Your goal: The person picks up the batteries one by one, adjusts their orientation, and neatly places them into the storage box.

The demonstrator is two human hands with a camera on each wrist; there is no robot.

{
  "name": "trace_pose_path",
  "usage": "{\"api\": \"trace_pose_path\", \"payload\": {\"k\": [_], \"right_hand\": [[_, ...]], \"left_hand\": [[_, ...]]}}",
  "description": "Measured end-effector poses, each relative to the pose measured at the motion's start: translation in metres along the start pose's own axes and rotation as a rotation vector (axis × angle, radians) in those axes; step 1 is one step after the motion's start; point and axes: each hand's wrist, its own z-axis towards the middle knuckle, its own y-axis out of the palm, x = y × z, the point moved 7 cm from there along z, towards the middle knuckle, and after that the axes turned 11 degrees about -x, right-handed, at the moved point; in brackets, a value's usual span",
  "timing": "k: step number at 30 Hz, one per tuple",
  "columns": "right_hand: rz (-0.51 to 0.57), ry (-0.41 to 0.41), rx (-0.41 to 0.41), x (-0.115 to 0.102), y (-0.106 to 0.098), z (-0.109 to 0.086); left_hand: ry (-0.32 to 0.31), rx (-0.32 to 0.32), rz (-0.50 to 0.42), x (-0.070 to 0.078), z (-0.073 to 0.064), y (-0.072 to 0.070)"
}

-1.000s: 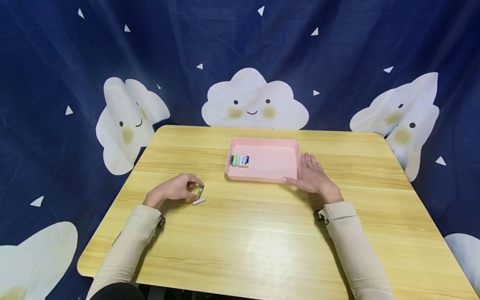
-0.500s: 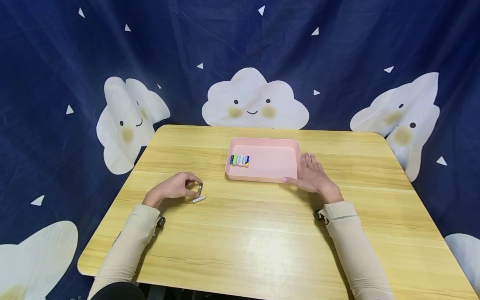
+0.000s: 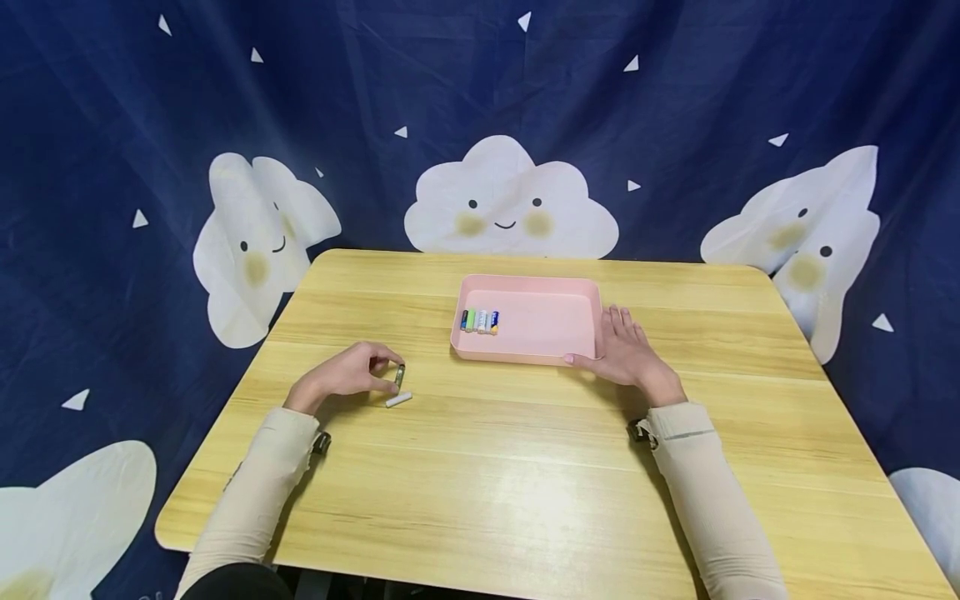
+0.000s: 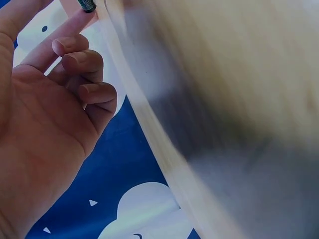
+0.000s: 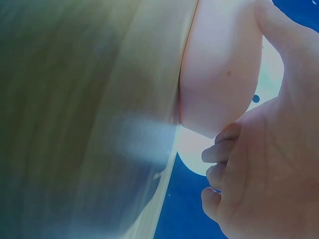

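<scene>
My left hand (image 3: 351, 371) pinches a dark green battery (image 3: 400, 376) by its two ends, between thumb and index finger, just over the table. In the left wrist view one end of the battery (image 4: 86, 5) shows at the index fingertip, and the other fingers are curled loosely. A small white cylinder (image 3: 399, 400) lies right below the thumb tip. My right hand (image 3: 626, 350) rests at the near right corner of the pink tray (image 3: 510, 358), fingers straight along its right side, thumb at the front wall. Several batteries (image 3: 480, 322) stand in a row at the tray's left end.
The light wooden table (image 3: 480, 467) reaches back to a dark blue curtain (image 3: 480, 75) printed with white clouds. Dark bands circle both wrists below the beige sleeves (image 3: 708, 483).
My left hand has shifted slightly up and left in the head view, and the green battery in it has turned a little more upright. My right hand and the tray have stayed put.
</scene>
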Motion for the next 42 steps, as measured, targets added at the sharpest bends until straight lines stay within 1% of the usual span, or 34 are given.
{"api": "trace_pose_path", "payload": {"k": [3, 11, 18, 25, 31, 37, 42], "right_hand": [[0.003, -0.001, 0.001, 0.0, 0.0, 0.0], [0.009, 0.002, -0.001, 0.0, 0.0, 0.0], [0.002, 0.001, 0.001, 0.0, 0.0, 0.001], [0.01, 0.003, -0.001, -0.002, 0.0, -0.001], [0.008, 0.002, 0.001, -0.002, -0.001, 0.0], [-0.003, 0.007, 0.002, -0.002, -0.001, 0.0], [-0.009, 0.007, 0.009, -0.002, -0.001, 0.0]], "left_hand": [[0.004, 0.019, -0.001, 0.003, 0.001, -0.003], [0.056, 0.103, -0.035, 0.012, 0.007, -0.015], [0.066, 0.177, -0.116, 0.02, 0.016, -0.024], [0.104, 0.245, -0.176, 0.032, 0.027, -0.033], [0.147, 0.268, -0.196, 0.042, 0.041, -0.037], [0.15, 0.277, -0.25, 0.046, 0.055, -0.037], [0.166, 0.286, -0.306, 0.051, 0.067, -0.038]]}}
